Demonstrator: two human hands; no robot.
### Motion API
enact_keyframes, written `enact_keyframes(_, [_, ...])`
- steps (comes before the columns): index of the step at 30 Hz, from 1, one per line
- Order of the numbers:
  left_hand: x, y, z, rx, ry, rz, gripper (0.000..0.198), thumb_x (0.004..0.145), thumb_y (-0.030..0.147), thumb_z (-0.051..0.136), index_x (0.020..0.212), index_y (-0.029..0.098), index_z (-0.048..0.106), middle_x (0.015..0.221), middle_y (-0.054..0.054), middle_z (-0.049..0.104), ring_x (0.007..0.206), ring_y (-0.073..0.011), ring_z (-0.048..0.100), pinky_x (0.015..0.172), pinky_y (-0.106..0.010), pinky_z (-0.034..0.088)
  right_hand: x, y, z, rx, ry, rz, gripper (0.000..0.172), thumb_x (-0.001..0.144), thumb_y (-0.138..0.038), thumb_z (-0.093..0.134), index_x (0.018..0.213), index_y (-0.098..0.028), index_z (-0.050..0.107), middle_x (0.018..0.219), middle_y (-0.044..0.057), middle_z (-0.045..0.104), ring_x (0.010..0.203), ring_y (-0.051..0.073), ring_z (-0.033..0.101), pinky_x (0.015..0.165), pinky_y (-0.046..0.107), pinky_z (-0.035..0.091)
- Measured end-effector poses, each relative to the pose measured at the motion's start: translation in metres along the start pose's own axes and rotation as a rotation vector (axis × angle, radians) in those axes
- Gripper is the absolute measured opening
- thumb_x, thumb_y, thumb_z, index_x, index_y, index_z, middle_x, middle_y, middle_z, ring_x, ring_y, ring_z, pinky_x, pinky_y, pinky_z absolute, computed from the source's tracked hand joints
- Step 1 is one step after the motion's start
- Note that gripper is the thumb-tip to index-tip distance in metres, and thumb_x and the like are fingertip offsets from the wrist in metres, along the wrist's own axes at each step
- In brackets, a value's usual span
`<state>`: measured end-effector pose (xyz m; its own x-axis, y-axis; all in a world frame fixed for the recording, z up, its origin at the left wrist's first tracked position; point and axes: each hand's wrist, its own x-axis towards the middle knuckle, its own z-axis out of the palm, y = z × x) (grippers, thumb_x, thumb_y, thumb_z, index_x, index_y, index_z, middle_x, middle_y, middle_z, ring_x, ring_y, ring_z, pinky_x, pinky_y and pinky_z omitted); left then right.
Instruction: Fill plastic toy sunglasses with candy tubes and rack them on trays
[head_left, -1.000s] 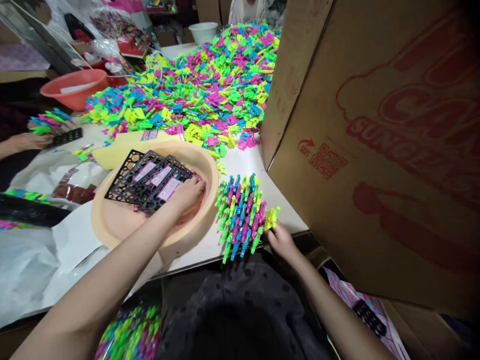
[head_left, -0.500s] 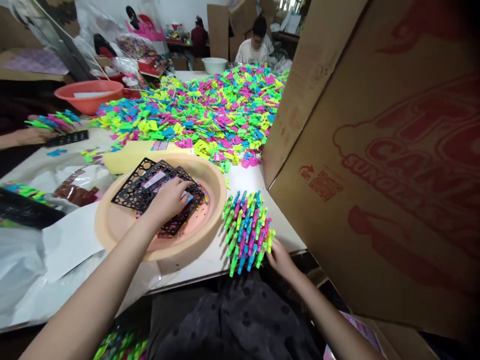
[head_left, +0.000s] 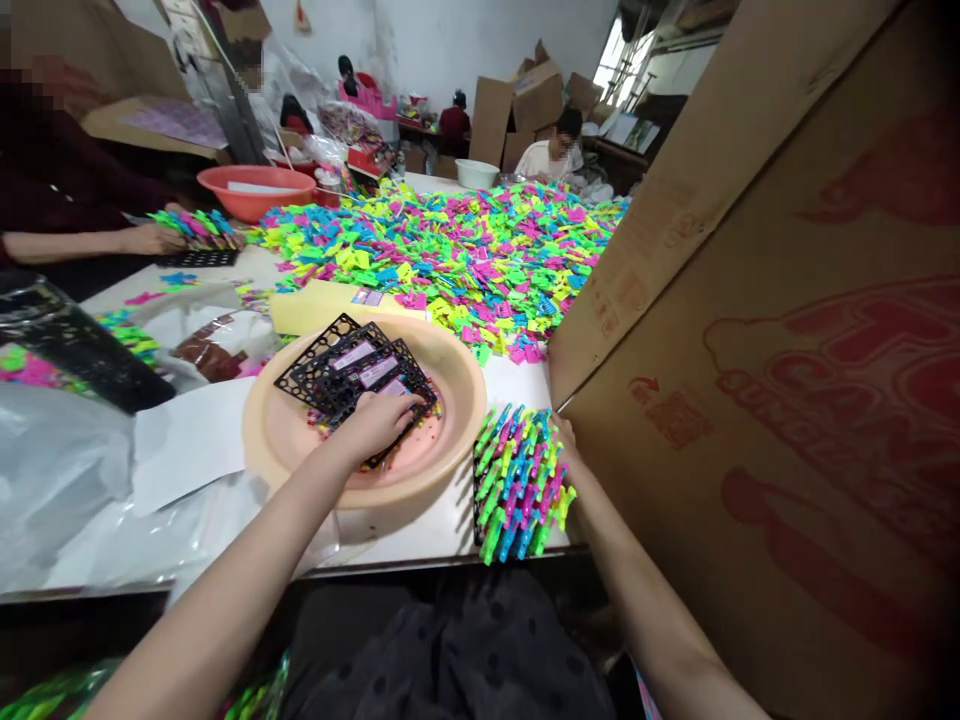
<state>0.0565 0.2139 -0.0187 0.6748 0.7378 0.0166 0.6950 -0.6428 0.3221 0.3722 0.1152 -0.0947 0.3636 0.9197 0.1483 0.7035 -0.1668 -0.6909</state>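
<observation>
My left hand (head_left: 379, 422) reaches into a wide peach basin (head_left: 450, 455) and grips the nearest of several black plastic grids (head_left: 352, 375) stacked in it, each with a pink label. My right hand (head_left: 568, 440) holds the far side of a filled grid of colourful plastic pieces (head_left: 519, 478), tilted up on the table edge between the basin and a big cardboard box (head_left: 757, 330). Its fingers are mostly hidden behind the pieces.
A large heap of neon pink, green, blue and yellow plastic pieces (head_left: 450, 250) covers the table behind. A co-worker's hands (head_left: 154, 238) hold another filled grid at the left. An orange basin (head_left: 251, 190), white plastic sheets (head_left: 90, 470) and more boxes stand around.
My left hand has closed on a black grid in the basin. My right hand moved from the filled grid's near corner to its far side and tilted it up. The view lifted.
</observation>
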Motion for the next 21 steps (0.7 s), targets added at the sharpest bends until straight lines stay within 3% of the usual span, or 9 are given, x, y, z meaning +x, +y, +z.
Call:
enact_keyframes(4, [-0.005, -0.008, -0.011, -0.119, 0.174, -0.102, 0.053, 0.084, 0.012, 0.024, 0.135, 0.023, 0.036, 0.073, -0.001, 0.069, 0.083, -0.0195, 0.062, 0.095, -0.046, 0.028, 0.017, -0.014, -0.003, 0.103, 0.065, 0.081, 0.02, 0.071, -0.038, 0.053, 0.075, -0.02, 0.06, 0.069, 0.002, 0.063, 0.067, 0.018, 0.058, 0.066, 0.032, 0.047])
enact_keyframes(7, [-0.01, -0.002, -0.02, -0.351, 0.395, -0.077, 0.051, 0.086, 0.017, 0.03, 0.136, 0.024, 0.034, 0.104, -0.005, 0.065, 0.103, -0.0201, 0.056, 0.099, -0.045, 0.027, 0.025, -0.033, -0.029, 0.184, 0.121, 0.078, 0.029, 0.068, -0.044, 0.057, 0.078, -0.017, 0.058, 0.07, 0.004, 0.064, 0.065, 0.019, 0.058, 0.06, 0.031, 0.047])
enact_keyframes(10, [-0.018, 0.022, -0.023, -0.665, 0.48, 0.039, 0.055, 0.084, 0.026, 0.045, 0.137, 0.021, 0.03, 0.129, -0.012, 0.048, 0.113, -0.0218, 0.049, 0.098, -0.04, 0.034, 0.025, -0.084, -0.059, 0.252, 0.122, -0.016, 0.038, 0.067, -0.047, 0.062, 0.09, -0.018, 0.057, 0.088, 0.006, 0.066, 0.077, 0.019, 0.061, 0.067, 0.029, 0.048])
enact_keyframes(11, [-0.022, 0.032, -0.023, -0.81, 0.456, 0.073, 0.061, 0.081, 0.029, 0.051, 0.137, 0.022, 0.028, 0.131, -0.012, 0.045, 0.112, -0.0218, 0.05, 0.096, -0.039, 0.037, 0.023, -0.108, -0.065, 0.274, 0.067, -0.073, 0.038, 0.066, -0.046, 0.066, 0.091, -0.019, 0.057, 0.09, 0.005, 0.066, 0.078, 0.018, 0.061, 0.069, 0.028, 0.048])
enact_keyframes(13, [-0.03, 0.054, -0.022, -1.121, 0.404, 0.091, 0.067, 0.074, 0.032, 0.063, 0.132, 0.023, 0.032, 0.127, -0.012, 0.047, 0.103, -0.0199, 0.055, 0.088, -0.034, 0.044, 0.017, -0.16, -0.067, 0.29, -0.174, -0.287, 0.036, 0.066, -0.043, 0.069, 0.09, -0.018, 0.059, 0.088, 0.004, 0.067, 0.077, 0.018, 0.061, 0.069, 0.028, 0.048])
enact_keyframes(16, [-0.051, 0.075, -0.016, -1.436, 0.557, -0.102, 0.039, 0.068, 0.031, 0.069, 0.101, 0.02, 0.05, 0.096, -0.004, 0.058, 0.08, -0.0134, 0.058, 0.071, -0.025, 0.047, 0.018, -0.217, -0.045, 0.106, -0.614, -0.575, 0.03, 0.075, -0.04, 0.064, 0.092, -0.016, 0.064, 0.089, 0.003, 0.067, 0.078, 0.016, 0.061, 0.069, 0.026, 0.048])
enact_keyframes(18, [-0.071, 0.076, -0.008, -1.54, 0.734, -0.298, 0.029, 0.068, 0.032, 0.069, 0.085, 0.019, 0.05, 0.08, 0.001, 0.056, 0.069, -0.0099, 0.055, 0.064, -0.02, 0.045, 0.03, -0.232, -0.018, -0.075, -0.816, -0.668, 0.024, 0.084, -0.037, 0.053, 0.09, -0.018, 0.066, 0.087, 0.0, 0.068, 0.079, 0.014, 0.061, 0.071, 0.024, 0.048])
enact_keyframes(19, [-0.081, 0.073, -0.003, -1.588, 0.8, -0.383, 0.029, 0.067, 0.032, 0.07, 0.083, 0.019, 0.05, 0.078, 0.003, 0.055, 0.067, -0.0089, 0.054, 0.062, -0.019, 0.044, 0.038, -0.233, -0.003, -0.165, -0.825, -0.676, 0.025, 0.086, -0.036, 0.05, 0.086, -0.018, 0.067, 0.084, 0.0, 0.068, 0.077, 0.013, 0.062, 0.072, 0.023, 0.049])
enact_keyframes(21, [-0.103, 0.067, 0.006, -1.684, 0.876, -0.499, 0.031, 0.065, 0.031, 0.072, 0.085, 0.02, 0.051, 0.078, 0.004, 0.055, 0.067, -0.008, 0.053, 0.062, -0.018, 0.043, 0.052, -0.227, 0.028, -0.309, -0.667, -0.643, 0.024, 0.088, -0.034, 0.05, 0.081, -0.017, 0.066, 0.081, 0.001, 0.067, 0.074, 0.013, 0.061, 0.071, 0.025, 0.05])
